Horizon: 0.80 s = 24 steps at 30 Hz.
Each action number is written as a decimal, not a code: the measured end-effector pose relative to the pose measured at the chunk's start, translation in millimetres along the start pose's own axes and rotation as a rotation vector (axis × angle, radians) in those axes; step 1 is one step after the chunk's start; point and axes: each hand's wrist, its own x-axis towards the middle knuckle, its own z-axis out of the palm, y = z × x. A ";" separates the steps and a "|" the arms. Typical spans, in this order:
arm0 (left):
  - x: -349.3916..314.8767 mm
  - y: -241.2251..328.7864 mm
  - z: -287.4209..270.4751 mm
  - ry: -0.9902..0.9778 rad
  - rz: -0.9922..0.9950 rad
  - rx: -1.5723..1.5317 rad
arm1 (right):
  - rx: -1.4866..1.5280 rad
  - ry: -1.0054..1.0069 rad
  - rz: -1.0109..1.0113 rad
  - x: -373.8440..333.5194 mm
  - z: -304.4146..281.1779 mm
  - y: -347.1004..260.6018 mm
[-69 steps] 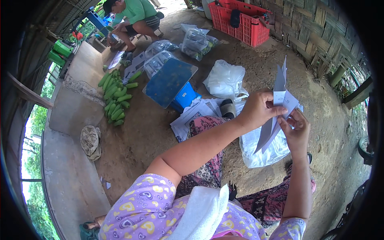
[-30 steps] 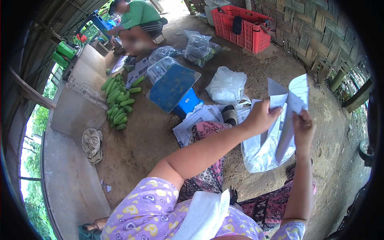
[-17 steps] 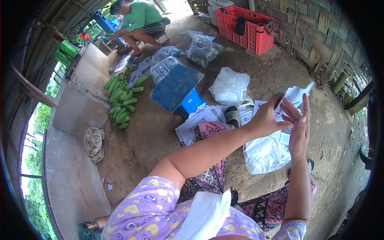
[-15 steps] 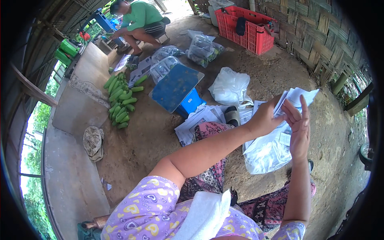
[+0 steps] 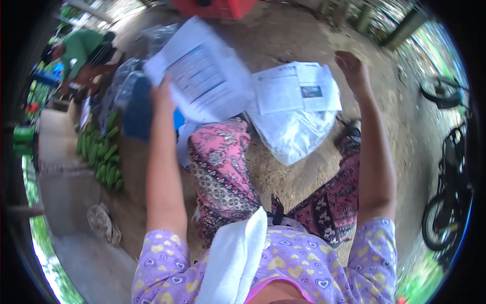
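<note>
My left hand [image 5: 162, 96] grips the left edge of a printed paper sheet [image 5: 202, 71], held up and slanting in front of me. Motion smears the sheet, and it hides part of the blue-topped thing behind it. Other printed sheets [image 5: 278, 91] lie flat on a white plastic bag [image 5: 291, 134] on the ground between my feet. Off to the right of those sheets, my right hand [image 5: 353, 71] is raised with loosely bent fingers, slightly blurred. I see nothing in it.
Green bananas [image 5: 101, 157] are piled at the left beside a low concrete ledge [image 5: 66, 192], with a pale cloth bundle [image 5: 104, 223] nearer me. Another person [image 5: 83, 55] in green bends down at the far left. A red crate [image 5: 215, 7] stands ahead, and a motorbike [image 5: 445, 187] at the right.
My hands have come apart from the folded paper. A sheet is now spread out in the left hand, further left, while the right hand is away from it. My view has turned.
</note>
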 end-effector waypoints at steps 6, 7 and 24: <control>-16.5 -158.3 -186.9 0.060 -0.306 -0.274 | -0.217 -0.123 0.204 -15.1 47.8 56.6; -26.3 -181.9 -191.8 0.080 -0.365 -0.267 | -0.179 -0.220 0.358 -25.0 50.3 83.7; -54.0 -290.4 -254.4 0.145 -0.595 0.695 | 0.794 0.200 1.380 -142.3 192.2 277.3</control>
